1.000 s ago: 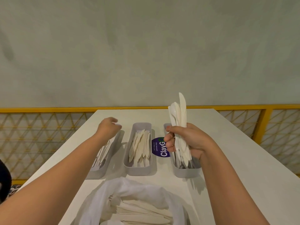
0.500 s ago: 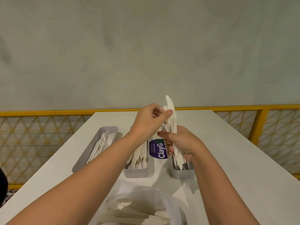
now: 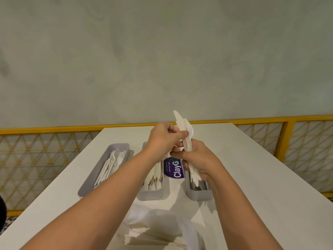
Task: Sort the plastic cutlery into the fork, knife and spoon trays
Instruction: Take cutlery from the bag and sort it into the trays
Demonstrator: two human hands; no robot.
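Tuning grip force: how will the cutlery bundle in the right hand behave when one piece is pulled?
Probably light: the right hand holds the cutlery bundle upright. Likely stiff: tips stand unsupported above the left hand. Smooth pieces fan apart, so possibly slippery.

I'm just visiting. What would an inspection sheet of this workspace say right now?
Surface: white table.
Job's things: left tray holds forks; middle tray holds flat pieces, likely knives; right tray is mostly hidden by a hand; bag with more cutlery at the near edge.
Clutter: purple sticker between the middle and right trays.
Grippers: right hand grips a cutlery bundle upright; left hand pinches its upper part.
Cables: nothing seen.
Surroundings: grey wall, yellow railing.
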